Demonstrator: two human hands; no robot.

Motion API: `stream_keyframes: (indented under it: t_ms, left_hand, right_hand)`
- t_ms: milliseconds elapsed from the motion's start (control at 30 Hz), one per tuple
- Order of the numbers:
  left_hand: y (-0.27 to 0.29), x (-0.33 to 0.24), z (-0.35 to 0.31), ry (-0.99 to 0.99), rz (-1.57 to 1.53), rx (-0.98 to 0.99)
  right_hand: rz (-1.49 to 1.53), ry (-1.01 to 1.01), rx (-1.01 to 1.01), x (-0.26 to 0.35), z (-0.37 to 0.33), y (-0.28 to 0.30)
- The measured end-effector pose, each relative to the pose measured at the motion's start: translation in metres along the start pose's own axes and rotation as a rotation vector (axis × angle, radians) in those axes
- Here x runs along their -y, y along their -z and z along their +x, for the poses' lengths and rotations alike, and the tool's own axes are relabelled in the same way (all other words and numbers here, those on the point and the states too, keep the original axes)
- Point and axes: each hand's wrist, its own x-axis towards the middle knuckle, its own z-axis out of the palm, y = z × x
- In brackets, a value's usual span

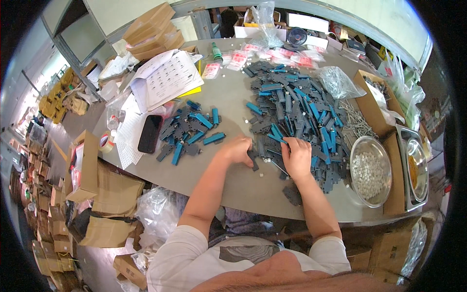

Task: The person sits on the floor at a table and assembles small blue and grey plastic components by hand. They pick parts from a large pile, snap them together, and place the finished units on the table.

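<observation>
My left hand [239, 150] is closed round a dark grey plastic part [253, 160], whose lower end shows below the fingers. My right hand [297, 156] pinches the end of a narrow blue plastic piece [277, 139] at the near edge of the large pile. That pile [292, 104] is made up of dark grey parts, many with blue strips. A thin metal rod or long screw [279, 167] lies between my hands. A smaller heap of similar grey and blue parts [187, 127] sits to the left. One loose grey part [292, 194] lies beside my right wrist.
Right of the pile are metal screws [359, 122], a steel bowl [370, 170] of small white pieces, and a cardboard box [372, 104]. A phone [150, 134] and paper sheets [165, 80] lie left. Plastic packets [238, 60] and a green bottle [217, 51] stand behind.
</observation>
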Motion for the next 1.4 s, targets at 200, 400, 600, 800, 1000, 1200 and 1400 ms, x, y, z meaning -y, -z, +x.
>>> stream_keyframes:
  t_ms: [200, 400, 600, 800, 1000, 1200, 1400]
  left_hand:
    - [-0.022, 0.036, 0.007, -0.144, -0.125, -0.051]
    - [-0.020, 0.020, 0.016, -0.228, 0.043, -0.054]
    - [-0.041, 0.049, 0.032, -0.227, -0.096, -0.114]
    - [-0.031, 0.038, 0.027, -0.218, -0.045, -0.072]
    - [-0.012, 0.007, 0.008, -0.283, -0.438, -0.252]
    - [0.002, -0.014, -0.003, -0.226, -0.878, -0.400]
    - [-0.019, -0.013, 0.015, -0.319, -0.936, -0.416]
  right_hand:
    - [0.075, 0.034, -0.028, 0.005, 0.003, 0.001]
    - [0.139, -0.066, 0.094, -0.002, -0.002, 0.001]
    - [0.187, -0.109, 0.161, -0.003, -0.008, -0.008]
    - [0.224, -0.069, 0.095, -0.011, -0.012, -0.014]
    - [0.490, -0.342, 0.138, 0.000, -0.011, 0.003]
    - [0.861, -0.311, 0.155, -0.003, -0.008, -0.002]
    - [0.764, -0.341, 0.213, -0.003, -0.010, -0.006]
